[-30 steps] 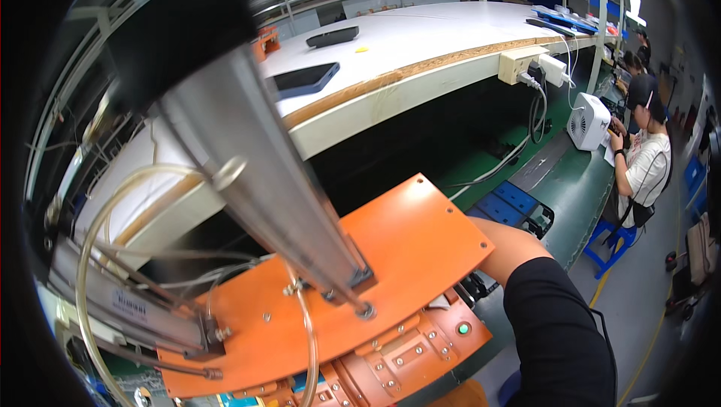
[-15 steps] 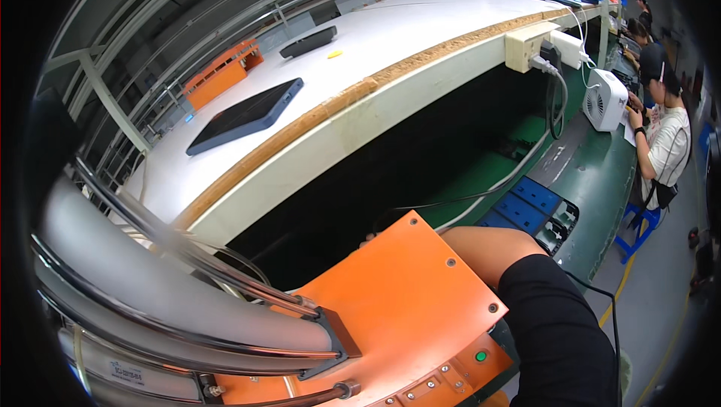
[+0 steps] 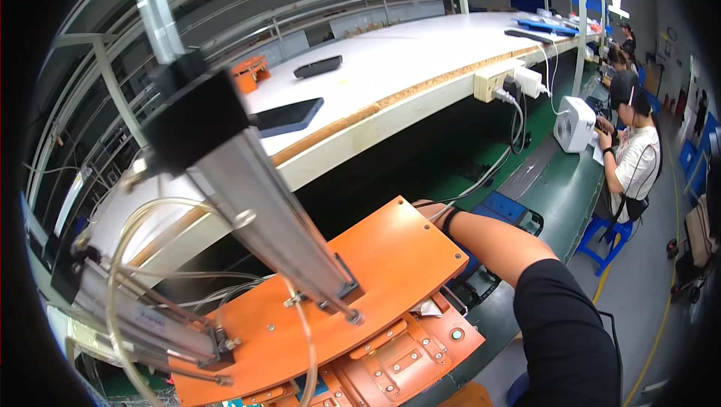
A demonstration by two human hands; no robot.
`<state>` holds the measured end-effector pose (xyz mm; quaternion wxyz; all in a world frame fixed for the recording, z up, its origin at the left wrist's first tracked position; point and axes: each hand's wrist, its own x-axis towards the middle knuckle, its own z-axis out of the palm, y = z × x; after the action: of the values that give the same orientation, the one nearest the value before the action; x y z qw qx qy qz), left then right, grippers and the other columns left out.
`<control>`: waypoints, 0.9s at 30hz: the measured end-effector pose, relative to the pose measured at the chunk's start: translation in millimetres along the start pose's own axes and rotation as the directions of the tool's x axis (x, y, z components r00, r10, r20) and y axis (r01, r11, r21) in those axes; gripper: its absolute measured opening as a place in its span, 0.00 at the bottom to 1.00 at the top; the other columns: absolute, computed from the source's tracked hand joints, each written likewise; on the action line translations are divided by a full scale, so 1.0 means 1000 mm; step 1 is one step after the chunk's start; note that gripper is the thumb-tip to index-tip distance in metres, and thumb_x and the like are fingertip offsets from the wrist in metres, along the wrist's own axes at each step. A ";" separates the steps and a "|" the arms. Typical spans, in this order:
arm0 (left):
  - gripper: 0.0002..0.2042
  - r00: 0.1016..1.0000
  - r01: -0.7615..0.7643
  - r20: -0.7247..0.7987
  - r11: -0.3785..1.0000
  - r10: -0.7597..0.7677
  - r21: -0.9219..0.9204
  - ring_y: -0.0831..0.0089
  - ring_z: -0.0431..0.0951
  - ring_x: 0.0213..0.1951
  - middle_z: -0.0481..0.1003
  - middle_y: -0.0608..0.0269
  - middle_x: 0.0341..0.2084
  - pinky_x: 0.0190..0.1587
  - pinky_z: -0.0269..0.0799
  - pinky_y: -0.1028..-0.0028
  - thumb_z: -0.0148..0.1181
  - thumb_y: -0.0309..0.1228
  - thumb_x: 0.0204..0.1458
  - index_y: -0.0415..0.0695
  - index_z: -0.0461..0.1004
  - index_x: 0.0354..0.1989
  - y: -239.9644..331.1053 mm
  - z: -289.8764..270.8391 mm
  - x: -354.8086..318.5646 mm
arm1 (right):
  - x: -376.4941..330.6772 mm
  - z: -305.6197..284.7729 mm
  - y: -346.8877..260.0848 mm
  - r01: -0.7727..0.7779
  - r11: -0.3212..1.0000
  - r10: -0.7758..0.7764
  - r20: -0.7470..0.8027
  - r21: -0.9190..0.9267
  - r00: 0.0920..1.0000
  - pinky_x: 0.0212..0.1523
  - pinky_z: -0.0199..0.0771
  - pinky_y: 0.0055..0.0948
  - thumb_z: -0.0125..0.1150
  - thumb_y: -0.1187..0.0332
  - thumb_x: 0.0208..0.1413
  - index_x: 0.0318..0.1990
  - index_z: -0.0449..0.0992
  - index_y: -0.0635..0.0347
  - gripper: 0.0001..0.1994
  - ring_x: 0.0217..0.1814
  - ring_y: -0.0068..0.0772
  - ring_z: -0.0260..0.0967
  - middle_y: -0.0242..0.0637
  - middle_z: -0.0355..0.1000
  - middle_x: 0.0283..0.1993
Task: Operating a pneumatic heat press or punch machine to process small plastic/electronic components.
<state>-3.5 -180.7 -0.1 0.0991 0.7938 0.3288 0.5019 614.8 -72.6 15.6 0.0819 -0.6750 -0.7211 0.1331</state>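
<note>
My right arm (image 3: 499, 245), in a black sleeve (image 3: 563, 324), reaches forward from the lower right past an orange machine plate (image 3: 375, 257). A dark band circles the wrist. Only a sliver of my right hand (image 3: 425, 210) shows behind the plate's far corner; its fingers are hidden, and so is whatever they may touch. Two metal air cylinders, one tall (image 3: 263, 212) and one lower (image 3: 161, 324), stand on the plate with clear hoses. Below its near edge is an orange fixture (image 3: 398, 362) with screws and a green button (image 3: 457, 335). My left hand is out of sight.
Behind runs a raised white shelf (image 3: 405, 50) holding a dark flat device (image 3: 289, 116) and an orange part (image 3: 250, 73). Power plugs (image 3: 507, 85) and cables hang from its edge. Blue trays (image 3: 499, 208) lie on the green bench. A white fan (image 3: 575, 125) stands near a seated co-worker (image 3: 635, 148).
My view has shifted, bringing the cylinders' tops and more of the orange fixture into sight. More of my right forearm and its wristband shows; the fingertips glimpsed over the plate's edge are hidden.
</note>
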 end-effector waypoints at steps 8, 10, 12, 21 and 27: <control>0.33 0.990 -0.108 -0.094 0.994 0.106 -0.018 0.44 0.79 0.53 0.79 0.39 0.52 0.59 0.74 0.52 0.45 0.56 0.73 0.33 0.78 0.55 -0.007 -0.016 0.000 | -0.131 0.023 0.010 -0.116 0.940 0.294 -0.588 0.322 0.754 0.43 0.78 0.46 0.66 0.61 0.65 0.40 0.84 0.66 0.14 0.41 0.56 0.80 0.53 0.81 0.37; 0.31 0.991 -0.093 -0.101 0.994 0.088 -0.049 0.45 0.79 0.53 0.79 0.40 0.51 0.58 0.75 0.54 0.45 0.55 0.73 0.33 0.78 0.54 -0.006 -0.018 0.004 | -0.171 0.022 -0.006 -0.186 0.927 0.363 -0.661 0.325 0.656 0.39 0.78 0.45 0.69 0.62 0.64 0.41 0.84 0.65 0.13 0.38 0.57 0.80 0.53 0.80 0.35; 0.33 0.992 -0.072 -0.111 0.996 0.065 -0.059 0.45 0.79 0.53 0.78 0.40 0.52 0.58 0.75 0.54 0.44 0.56 0.73 0.33 0.78 0.54 -0.010 -0.021 0.001 | -0.210 0.012 -0.054 -0.209 0.939 0.342 -0.693 0.272 0.634 0.41 0.79 0.43 0.69 0.66 0.63 0.43 0.85 0.64 0.09 0.41 0.57 0.80 0.52 0.81 0.37; 0.18 0.984 0.172 0.004 0.942 -0.178 -0.288 0.53 0.76 0.57 0.77 0.44 0.54 0.61 0.70 0.62 0.53 0.39 0.69 0.34 0.78 0.51 -0.020 -0.033 -0.004 | -0.391 -0.051 -0.304 -0.097 0.953 0.285 -0.739 0.286 0.610 0.42 0.76 0.36 0.66 0.73 0.61 0.41 0.81 0.66 0.06 0.39 0.45 0.79 0.46 0.80 0.39; 0.11 0.922 0.386 0.079 0.896 -0.378 -0.221 0.50 0.77 0.53 0.79 0.46 0.49 0.56 0.73 0.60 0.60 0.24 0.61 0.35 0.79 0.50 -0.039 -0.088 -0.022 | -0.326 -0.011 -0.388 0.478 0.856 -0.338 -0.486 0.197 0.806 0.54 0.84 0.43 0.73 0.68 0.59 0.46 0.81 0.67 0.13 0.51 0.51 0.82 0.48 0.82 0.50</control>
<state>-101.9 -179.9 6.2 0.2934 0.7052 0.4155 0.4940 273.6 -416.7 163.7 0.3720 -0.4924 -0.7838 0.0697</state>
